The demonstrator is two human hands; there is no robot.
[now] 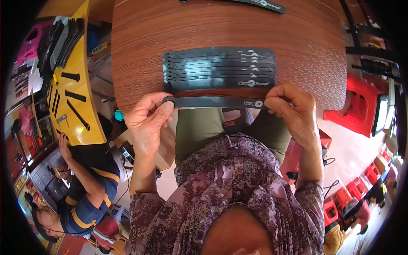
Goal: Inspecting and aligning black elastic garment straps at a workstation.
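Note:
Between my two hands a dark grey strap (212,102) with white print is stretched level, just at the near edge of the wooden table. My left hand (148,114) pinches its rounded left end between thumb and fingers. At the other end, my right hand (293,110) grips the strap the same way. Right behind it on the tabletop lies a neat stack of similar dark straps (219,68), overlapped like a fan so their rounded left ends and white marks show in rows.
Another dark strap (259,4) lies at the table's far edge. To the left, a co-worker's hand (64,146) rests at a yellow table (85,123) holding dark strips and a black pile (68,40). A red stool (355,102) stands right of the wooden table (140,46).

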